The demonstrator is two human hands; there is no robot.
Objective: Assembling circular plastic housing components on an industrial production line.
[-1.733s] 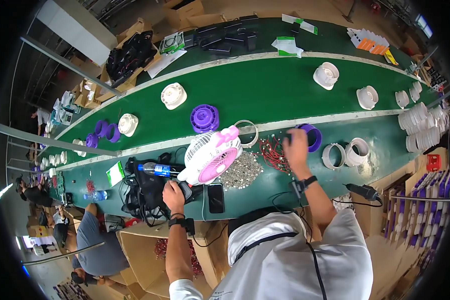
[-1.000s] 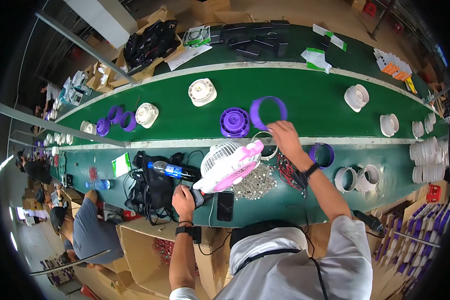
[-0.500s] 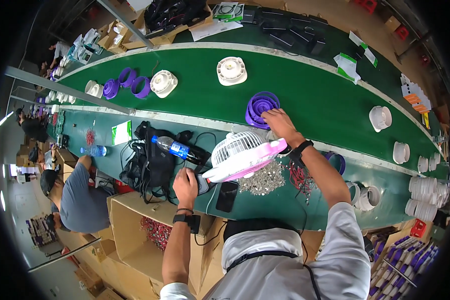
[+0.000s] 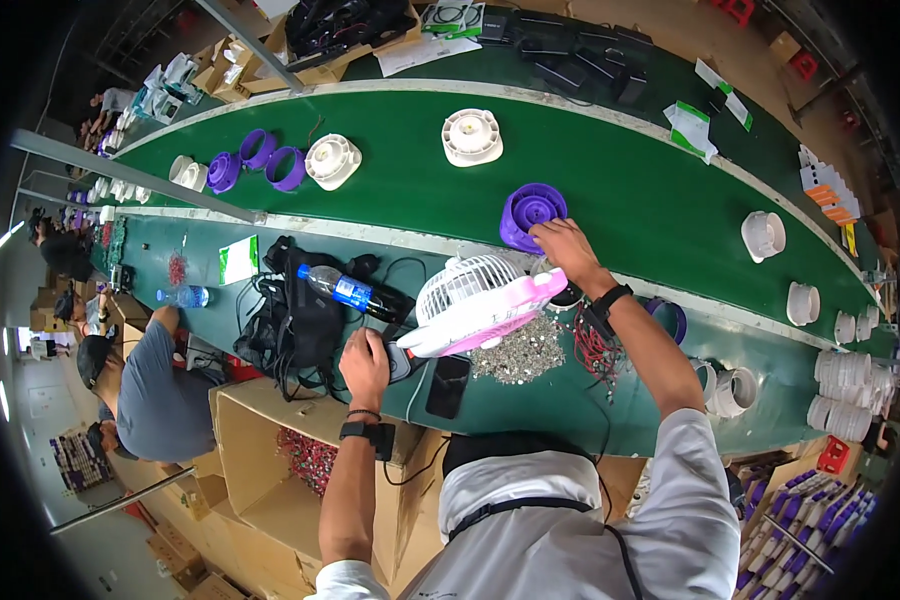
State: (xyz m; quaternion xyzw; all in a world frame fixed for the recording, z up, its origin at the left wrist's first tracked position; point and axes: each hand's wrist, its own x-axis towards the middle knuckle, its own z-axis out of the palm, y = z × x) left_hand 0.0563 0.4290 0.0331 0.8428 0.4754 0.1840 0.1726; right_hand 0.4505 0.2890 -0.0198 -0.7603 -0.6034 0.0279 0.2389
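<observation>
Head view: right hand (image 4: 562,243) is stretched out to the purple round housing (image 4: 530,214) on the green conveyor belt (image 4: 650,190), fingers curled over its near rim and touching it — whether they've actually closed on it I can't tell. Left hand (image 4: 365,365) sits at the near edge of the worktop (image 4: 570,400), fingers wrapped around a dark tool (image 4: 398,362) beside the black phone (image 4: 448,385). Risks as I read them: the right forearm crosses directly above the white-and-pink fan (image 4: 480,300), so pulling the housing back low could clip the fan and knock it off its stand. A one-sided rim hold may let the housing tip or slip back onto the belt. Dragging it across the belt's near edge could also sweep into the pile of small metal parts (image 4: 515,355) and the red wire bundle (image 4: 595,350) — scattering them toward the worktop's near edge.
</observation>
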